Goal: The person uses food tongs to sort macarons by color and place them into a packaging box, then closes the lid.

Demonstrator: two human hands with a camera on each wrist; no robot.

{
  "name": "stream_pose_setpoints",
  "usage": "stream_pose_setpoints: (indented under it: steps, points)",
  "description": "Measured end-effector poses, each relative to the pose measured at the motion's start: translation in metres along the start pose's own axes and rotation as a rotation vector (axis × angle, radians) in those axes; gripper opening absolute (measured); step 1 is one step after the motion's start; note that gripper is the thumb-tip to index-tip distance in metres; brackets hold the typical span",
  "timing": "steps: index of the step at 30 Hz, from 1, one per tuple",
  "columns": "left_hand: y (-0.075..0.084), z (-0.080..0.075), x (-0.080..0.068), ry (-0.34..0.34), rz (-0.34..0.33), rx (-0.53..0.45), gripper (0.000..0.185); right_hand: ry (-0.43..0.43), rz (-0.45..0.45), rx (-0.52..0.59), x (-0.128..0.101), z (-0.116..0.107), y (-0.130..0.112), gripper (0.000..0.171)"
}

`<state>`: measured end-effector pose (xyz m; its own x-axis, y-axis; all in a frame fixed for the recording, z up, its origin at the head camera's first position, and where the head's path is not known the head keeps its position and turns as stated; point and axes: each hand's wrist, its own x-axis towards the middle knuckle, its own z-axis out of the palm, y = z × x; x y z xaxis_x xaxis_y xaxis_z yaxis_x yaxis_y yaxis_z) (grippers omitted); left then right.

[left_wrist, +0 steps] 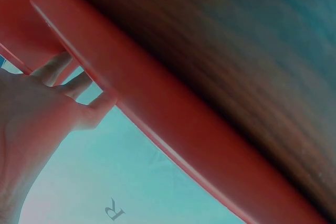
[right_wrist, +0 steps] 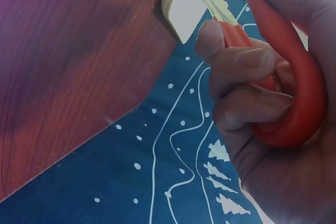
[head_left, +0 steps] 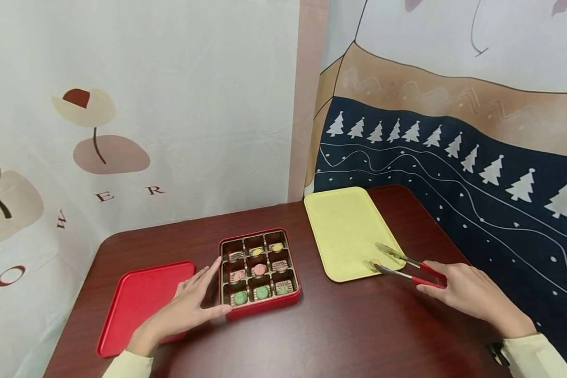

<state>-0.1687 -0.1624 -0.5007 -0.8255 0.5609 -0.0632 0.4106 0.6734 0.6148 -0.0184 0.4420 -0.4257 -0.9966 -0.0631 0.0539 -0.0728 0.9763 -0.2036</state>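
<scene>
The dark wooden counter [head_left: 340, 325] spreads out in front of me, backed by printed cloth hangings on both sides. On its far right part lies a pale yellow tray [head_left: 345, 226], flat and bare. At the left, partly under my forearm, rests the red lid [head_left: 137, 299], lying flat just beside the box.

Between lid and tray stands the open red box [head_left: 260, 273], its brown insert split into nine compartments, three by three. Each compartment holds one small sweet: yellowish ones in the back row, pinkish ones in the middle, green ones at the front, with a few striped pieces along the sides.

My left hand [head_left: 189, 304] rests against the box's left side, fingers straight and relaxed along the wall, thumb touching the front corner; it grips nothing. The left wrist view shows the fingertips against the red rim.

My right hand [head_left: 468, 291] has its fingers curled round the red handles of a pair of tongs [head_left: 403, 265]. The metal tips stand slightly apart over the near right corner of the tray, with nothing between them.
</scene>
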Motion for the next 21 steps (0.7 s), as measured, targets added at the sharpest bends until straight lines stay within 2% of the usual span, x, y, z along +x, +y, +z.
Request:
stream_pose_setpoints:
  steps: [6, 21]
  points:
    - [0.0015, -0.0014, -0.0001, -0.006, -0.001, -0.004, 0.115, 0.008, -0.007, -0.018, -0.0003, 0.0001, 0.0031, 0.062]
    - [0.0014, 0.0, 0.0, -0.005, -0.004, 0.002, 0.116, 0.038, 0.001, 0.028, -0.0031, 0.0063, 0.0034, 0.048]
